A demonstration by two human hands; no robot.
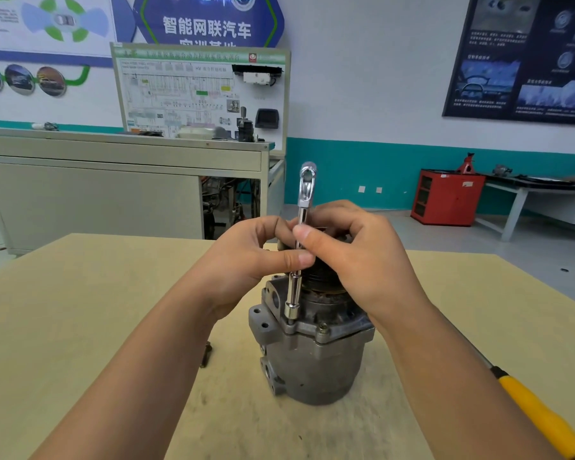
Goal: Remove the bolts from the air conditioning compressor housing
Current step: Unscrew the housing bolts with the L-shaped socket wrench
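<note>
Head view: left hand [246, 260] and right hand [359, 260] both pinch the socket tool [293, 293], which stands on a bolt [290, 322] of the compressor [316, 363]. If it tips, it could slip off.

Compressor [319, 363] top hidden behind left hand [246, 257] and right hand [356, 257]. Socket driver [294, 293] covers its bolt head. Yellow-handled tool [538, 413], right of right forearm, runs off frame edge.

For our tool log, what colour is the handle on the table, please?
The handle is yellow; head view.
</note>
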